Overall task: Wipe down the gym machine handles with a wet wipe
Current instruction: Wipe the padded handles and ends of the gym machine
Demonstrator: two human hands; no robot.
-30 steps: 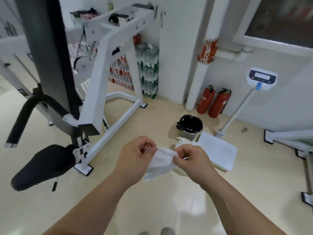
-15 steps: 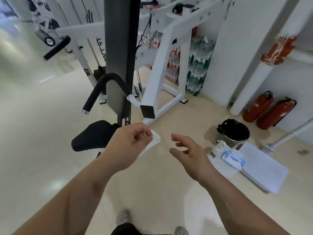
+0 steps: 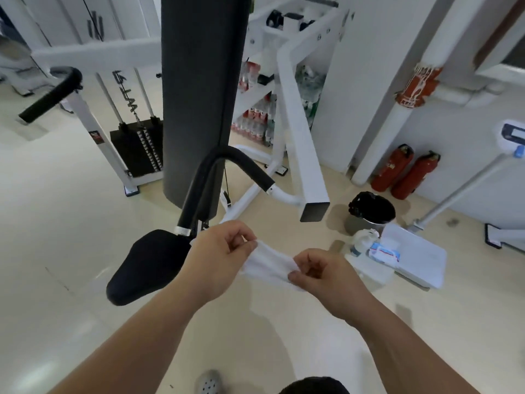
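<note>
Far left, a black padded handle on a white arm, tilted, raised above the floor; beside it a black weight stack in the white frame; centre, a tall dark back pad, upright; in front of it a second black foam handle, curved like a hook, chrome collar at its lower end, white tube at its right end; below, a black seat, just left of the hands.

Wet wipe: white, thin, crumpled and partly folded, stretched into a slack band between both hands, held in the air above the pale floor, just below and right of the curved handle, not touching it.

Left hand: palm turned inward, fingers curled, grip pinching the wipe's left end between thumb and fingertips; forearm reaching up from lower left. Right hand: slightly lower, knuckles up, fingers bent, grip pinching the wipe's right end between thumb and forefinger; forearm entering from lower right.

Further right, on the floor: a wipe packet lying beside a small white bottle, both at the edge of a white scale platform; behind them a bin with a black liner; near the wall two red fire extinguishers, leaning.
</note>
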